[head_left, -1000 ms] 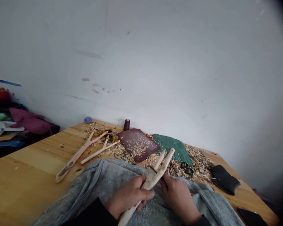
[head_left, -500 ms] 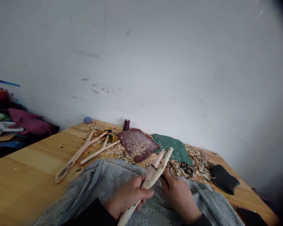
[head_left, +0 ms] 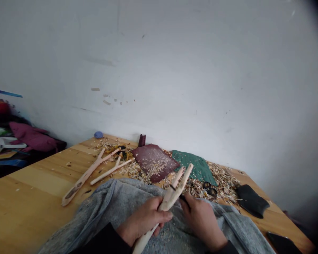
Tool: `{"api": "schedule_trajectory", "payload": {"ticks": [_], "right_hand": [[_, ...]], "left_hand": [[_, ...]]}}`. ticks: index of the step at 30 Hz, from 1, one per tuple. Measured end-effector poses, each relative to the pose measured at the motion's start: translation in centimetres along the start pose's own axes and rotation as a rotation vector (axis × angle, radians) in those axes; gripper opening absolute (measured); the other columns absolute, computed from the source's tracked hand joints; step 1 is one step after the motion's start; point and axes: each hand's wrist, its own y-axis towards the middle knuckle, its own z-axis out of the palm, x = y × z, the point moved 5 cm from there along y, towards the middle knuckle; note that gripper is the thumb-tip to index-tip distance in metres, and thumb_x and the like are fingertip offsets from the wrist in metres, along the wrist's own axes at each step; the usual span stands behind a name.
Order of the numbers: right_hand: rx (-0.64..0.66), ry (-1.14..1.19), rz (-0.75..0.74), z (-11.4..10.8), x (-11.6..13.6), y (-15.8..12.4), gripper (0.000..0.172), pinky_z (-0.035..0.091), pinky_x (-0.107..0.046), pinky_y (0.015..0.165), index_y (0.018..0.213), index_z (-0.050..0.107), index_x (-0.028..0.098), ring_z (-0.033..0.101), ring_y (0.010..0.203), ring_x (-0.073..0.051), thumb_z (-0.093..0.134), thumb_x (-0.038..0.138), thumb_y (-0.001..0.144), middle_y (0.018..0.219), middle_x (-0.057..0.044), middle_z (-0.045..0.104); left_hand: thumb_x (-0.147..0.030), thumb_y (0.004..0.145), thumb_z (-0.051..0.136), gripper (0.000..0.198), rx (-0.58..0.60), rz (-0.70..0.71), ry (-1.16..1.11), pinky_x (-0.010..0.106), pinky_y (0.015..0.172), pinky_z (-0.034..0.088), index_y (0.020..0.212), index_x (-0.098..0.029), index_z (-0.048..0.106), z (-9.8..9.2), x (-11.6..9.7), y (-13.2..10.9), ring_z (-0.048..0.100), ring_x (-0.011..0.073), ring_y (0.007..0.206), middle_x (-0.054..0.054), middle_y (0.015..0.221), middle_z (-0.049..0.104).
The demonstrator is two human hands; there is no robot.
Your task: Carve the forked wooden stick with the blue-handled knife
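Observation:
My left hand is wrapped round the shaft of a pale, peeled forked stick, just below where it splits. Its two prongs point up and away from me. My right hand is closed on the dark handle of a knife, to the right of the fork. Most of the blade is hidden behind the near prong, and a dark tip shows against the other prong. Under both hands lies a grey cloth, dotted with small wood bits.
Two more forked sticks, a large one and a smaller one, lie on the wooden table. Wood shavings cover a maroon sheet, a green cloth and the table. A thread spool, black pad and phone-like slab lie around.
The forked stick has tilted slightly, its prong tips shifting a little to the left and up. Both hands keep their grips almost in place.

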Motion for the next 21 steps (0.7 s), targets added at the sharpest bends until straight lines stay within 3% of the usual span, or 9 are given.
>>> {"api": "schedule_trajectory", "payload": {"ticks": [4, 11, 13, 18, 21], "right_hand": [[-0.075, -0.131, 0.214, -0.4, -2.5, 0.5, 0.027, 0.032, -0.027, 0.054, 0.096, 0.067, 0.023, 0.072, 0.067, -0.021, 0.043, 0.033, 0.103, 0.077, -0.006, 0.076], [0.076, 0.001, -0.112, 1.0, 1.6, -0.5, 0.020, 0.036, -0.025, 0.060, 0.090, 0.065, 0.024, 0.073, 0.078, -0.018, 0.048, 0.024, 0.099, 0.085, -0.001, 0.076], [0.043, -0.002, -0.067, 0.6, 1.2, -0.3, 0.022, 0.035, -0.025, 0.060, 0.090, 0.065, 0.023, 0.073, 0.076, -0.019, 0.046, 0.026, 0.100, 0.082, -0.002, 0.076], [-0.043, -0.136, 0.224, -0.5, -2.4, 0.4, 0.031, 0.033, -0.027, 0.054, 0.099, 0.066, 0.023, 0.072, 0.070, -0.022, 0.038, 0.035, 0.104, 0.079, -0.006, 0.076], [0.035, -0.141, 0.143, 0.0, -1.4, 0.4, 0.027, 0.035, -0.026, 0.057, 0.094, 0.066, 0.024, 0.073, 0.075, -0.022, 0.042, 0.030, 0.103, 0.083, -0.005, 0.076]], "left_hand": [[-0.036, 0.078, 0.061, 0.020, 0.012, -0.003, -0.031, 0.020, 0.040, 0.031, 0.089, -0.022, 0.049, 0.1, 0.0, -0.1, 0.042, 0.0058, 0.039, -0.010, 0.059, 0.051], [-0.042, 0.077, 0.061, 0.025, -0.038, -0.048, -0.006, 0.022, 0.039, 0.030, 0.087, -0.023, 0.049, -0.2, 0.0, 0.0, 0.043, 0.0065, 0.039, -0.009, 0.060, 0.052], [-0.040, 0.078, 0.060, 0.023, -0.031, -0.042, 0.004, 0.021, 0.040, 0.030, 0.087, -0.023, 0.049, -0.2, -0.3, -0.1, 0.043, 0.0065, 0.040, -0.009, 0.061, 0.052], [-0.037, 0.077, 0.061, 0.021, -0.009, -0.047, -0.004, 0.020, 0.040, 0.031, 0.088, -0.022, 0.050, 0.1, -0.3, -0.3, 0.043, 0.0059, 0.039, -0.010, 0.059, 0.052], [-0.038, 0.078, 0.060, 0.021, -0.011, -0.036, -0.010, 0.020, 0.040, 0.031, 0.085, -0.022, 0.049, 0.1, 0.0, -0.1, 0.042, 0.0059, 0.039, -0.010, 0.059, 0.052]]}}
